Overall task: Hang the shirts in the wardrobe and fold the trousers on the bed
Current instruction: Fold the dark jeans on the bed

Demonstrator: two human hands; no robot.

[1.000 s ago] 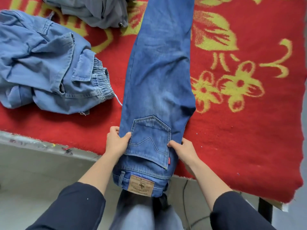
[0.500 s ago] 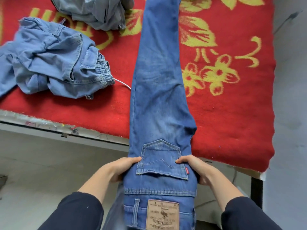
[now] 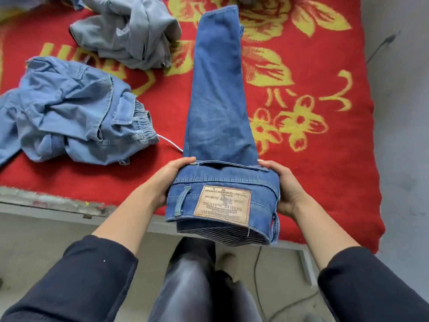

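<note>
Your left grip (image 3: 169, 182) and right grip (image 3: 287, 191) are each curled round one side edge of the jeans (image 3: 218, 112) at the waist. The fingers wrap the thick rolled-over band, so both are pinching denim rather than spread flat. Between them the waistband is turned up toward you, with the leather patch (image 3: 222, 204) facing the camera and upside down. That end is lifted off the bed (image 3: 336, 182) and hangs just over the near edge, above the floor. From there the jeans run straight away from you, one leg stacked on the other. Their long axis is nearly square to the bed edge, and the hem (image 3: 220, 17) lies far up the red blanket, well apart from both grips. This is the relation that matters: the cloth to be met lies directly ahead, centred between your hands, with neither hand nearer. The fold probably wants both grips carried forward together along that axis, kept level so the waist lands squarely on the legs. To your left, the crumpled light-blue trousers (image 3: 69, 112) lie near the jeans without touching them. The grey garment (image 3: 130, 36) lies further up, close beside the leg.
</note>
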